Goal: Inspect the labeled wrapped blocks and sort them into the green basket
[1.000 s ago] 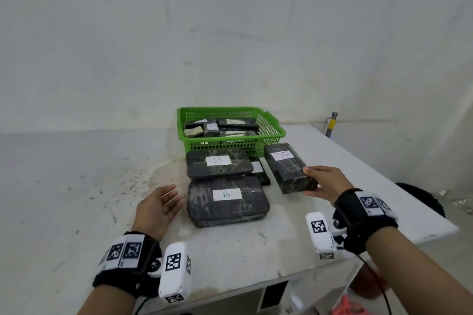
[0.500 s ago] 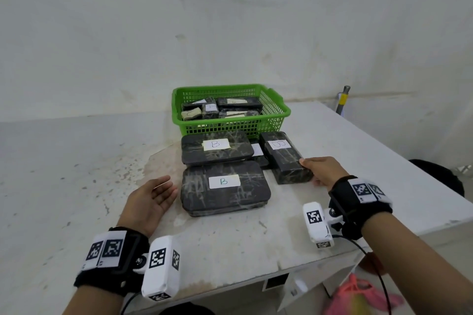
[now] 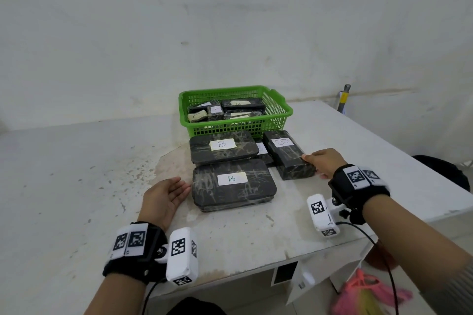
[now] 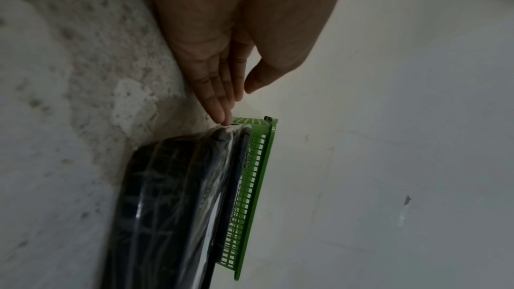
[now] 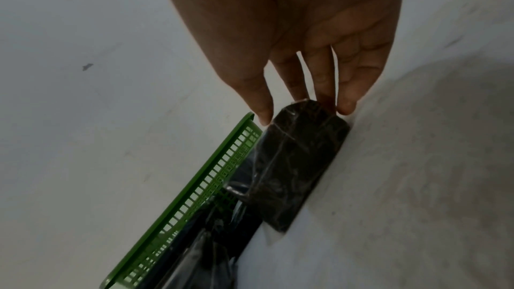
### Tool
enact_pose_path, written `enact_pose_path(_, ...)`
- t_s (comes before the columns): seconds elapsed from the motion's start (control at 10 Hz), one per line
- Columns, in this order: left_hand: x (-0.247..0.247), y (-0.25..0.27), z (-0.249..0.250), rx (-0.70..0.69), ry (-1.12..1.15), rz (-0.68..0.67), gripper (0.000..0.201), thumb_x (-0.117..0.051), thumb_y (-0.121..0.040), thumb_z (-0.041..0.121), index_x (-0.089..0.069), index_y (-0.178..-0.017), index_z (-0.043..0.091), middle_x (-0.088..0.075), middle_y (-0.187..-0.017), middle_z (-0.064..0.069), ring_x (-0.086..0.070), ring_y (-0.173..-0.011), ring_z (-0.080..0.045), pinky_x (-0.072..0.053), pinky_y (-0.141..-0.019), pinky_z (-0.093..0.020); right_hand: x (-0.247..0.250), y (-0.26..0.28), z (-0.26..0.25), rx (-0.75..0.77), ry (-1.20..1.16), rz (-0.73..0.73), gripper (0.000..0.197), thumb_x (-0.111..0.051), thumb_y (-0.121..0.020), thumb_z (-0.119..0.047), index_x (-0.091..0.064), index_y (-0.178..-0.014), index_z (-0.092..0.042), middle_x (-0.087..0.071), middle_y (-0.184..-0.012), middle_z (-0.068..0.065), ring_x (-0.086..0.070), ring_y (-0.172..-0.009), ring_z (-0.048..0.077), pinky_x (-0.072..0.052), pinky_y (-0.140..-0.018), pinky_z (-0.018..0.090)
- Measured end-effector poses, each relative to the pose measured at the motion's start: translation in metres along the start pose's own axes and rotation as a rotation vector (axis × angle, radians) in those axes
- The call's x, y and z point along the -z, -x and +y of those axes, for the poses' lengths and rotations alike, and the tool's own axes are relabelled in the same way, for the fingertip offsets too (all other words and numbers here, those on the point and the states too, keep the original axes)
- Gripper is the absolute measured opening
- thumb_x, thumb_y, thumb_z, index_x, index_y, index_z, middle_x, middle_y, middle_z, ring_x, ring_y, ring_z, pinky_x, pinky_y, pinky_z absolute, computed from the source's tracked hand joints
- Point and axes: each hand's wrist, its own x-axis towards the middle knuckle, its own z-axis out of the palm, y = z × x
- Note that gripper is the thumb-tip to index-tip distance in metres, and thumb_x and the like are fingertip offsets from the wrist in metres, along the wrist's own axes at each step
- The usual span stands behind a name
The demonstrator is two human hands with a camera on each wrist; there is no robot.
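- The right hand point(image 3: 323, 162), at the right of the frame, grips the near end of a narrow wrapped block point(image 3: 288, 153), thumb on one side and fingers on the other; the block lies flat on the tabletop point(image 3: 358, 140).
- The left hand point(image 3: 163, 195) is relaxed with straight fingers, holding nothing, just left of the nearest B-labeled block point(image 3: 234, 184).
- A second B-labeled block point(image 3: 222, 147) sits behind it, against the green basket point(image 3: 279, 110) at frame centre, which holds more wrapped blocks.

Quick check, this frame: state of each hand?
Left hand: open, fingers straight, holding nothing.
Right hand: fingers and thumb grip the near end of the black plastic-wrapped block.
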Motion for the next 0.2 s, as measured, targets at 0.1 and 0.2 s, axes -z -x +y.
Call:
enact_pose_path(0.1,0.000,0.004,0.003,0.010,-0.021,-0.007,0.017,-0.044,-0.100,0.001,-0.056,-0.087,-0.003,-0.059,-0.088,-0.019,-0.063,-0.082,-0.028,-0.060,-0.064,-0.025,0.000,0.012,-0.009,0.035,0.096,-0.001,0.052,-0.058,-0.097,-0.034,-0.059,-0.126,0.009,-0.059,-0.130,0.026,-0.055,-0.120,0.040,-0.043,-0.102,0.043)
enact_pose_path(0.2,0.005,0.013,0.009,0.036,-0.071,-0.010,0.018,-0.045,-0.100,0.001,-0.056,-0.086,-0.003,-0.058,-0.088,-0.019,-0.062,-0.081,-0.028,-0.053,-0.071,-0.031,-0.004,0.038,-0.022,0.093,0.178,0.040,0.059,-0.058,-0.096,-0.039,-0.045,-0.141,-0.003,-0.047,-0.147,0.018,-0.042,-0.135,0.035,-0.029,-0.114,0.041)
